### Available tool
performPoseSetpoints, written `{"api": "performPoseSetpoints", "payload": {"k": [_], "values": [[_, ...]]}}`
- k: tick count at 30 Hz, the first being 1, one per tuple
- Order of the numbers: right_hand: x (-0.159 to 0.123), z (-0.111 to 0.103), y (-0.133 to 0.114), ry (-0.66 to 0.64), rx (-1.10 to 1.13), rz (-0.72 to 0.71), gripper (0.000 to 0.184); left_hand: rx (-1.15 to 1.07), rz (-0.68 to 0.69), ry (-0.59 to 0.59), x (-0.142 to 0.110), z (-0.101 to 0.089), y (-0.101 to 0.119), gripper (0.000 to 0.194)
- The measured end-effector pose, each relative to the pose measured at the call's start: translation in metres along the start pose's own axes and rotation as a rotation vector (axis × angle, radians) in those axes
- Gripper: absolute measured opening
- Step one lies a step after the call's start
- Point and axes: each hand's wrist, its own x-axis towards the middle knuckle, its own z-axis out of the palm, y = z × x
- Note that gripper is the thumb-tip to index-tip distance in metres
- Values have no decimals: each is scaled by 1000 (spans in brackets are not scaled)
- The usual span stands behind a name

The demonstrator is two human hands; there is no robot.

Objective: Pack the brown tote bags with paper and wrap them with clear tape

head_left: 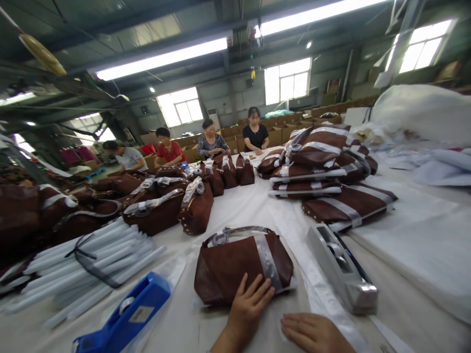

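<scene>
Lying on the worktop (235,208), the brown bag (228,272) is probably feeling light and soft. The left hand (252,305) is resting fingers-spread on it, not gripping; the right hand (312,329) is lying nearby, can't tell if pinching anything. Plastic band (268,260) is looking slippery, so I'd be grabbing both ends.

The head view looks forward and down, seemingly tilted, close over the table (230,212)
</scene>
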Motion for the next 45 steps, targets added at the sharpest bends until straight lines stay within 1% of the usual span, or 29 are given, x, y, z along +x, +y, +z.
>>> {"api": "performPoseSetpoints", "payload": {"k": [3,6,8,11,14,17,19,20,22,24,25,26,28,29,30,32,34,35,36,39,43,45], "values": [[20,-14,8,22,70,34,26,-76,-27,-58,-2,-2,2,51],[40,-20,27,7,136,91,23,-169,-59,-119,-5,1,4,50],[51,-18,43,-12,154,148,24,-216,-82,-118,-6,4,6,45],[65,-11,64,-59,170,252,25,-256,-120,-82,-7,7,8,37],[72,-3,79,-118,216,374,26,-268,-137,-90,-4,3,8,42],[73,5,87,-128,249,477,26,-269,-150,-89,0,-4,8,47],[72,9,88,-114,261,517,26,-264,-182,-42,3,-6,10,45],[71,12,89,-112,268,535,26,-261,-204,4,4,-5,12,42],[70,17,90,-120,290,579,25,-252,-249,153,5,4,15,35],[70,23,92,-126,322,624,25,-227,-242,306,5,17,15,28],[71,25,93,-126,341,643,24,-213,-230,364,6,24,14,26],[72,27,95,-124,359,657,24,-201,-218,403,6,29,13,25],[73,29,97,-117,390,683,22,-196,-202,429,5,34,12,26],[74,29,99,-111,401,698,20,-208,-199,412,5,33,12,28],[74,29,100,-104,409,714,20,-232,-200,367,4,29,12,30],[75,29,102,-87,408,735,19,-309,-228,205,5,16,13,39],[75,29,103,-67,391,748,20,-388,-278,15,8,0,13,54],[76,30,104,-60,381,756,20,-413,-298,-58,10,-7,13,60],[76,30,105,-56,377,770,20,-428,-319,-106,13,-13,12,64],[75,31,106,-54,386,829,22,-422,-346,-173,20,-20,12,67],[74,34,105,-16,386,851,26,-365,-411,-186,26,-20,17,67],[76,36,103,15,369,843,24,-351,-412,-185,28,-19,18,68]]}}
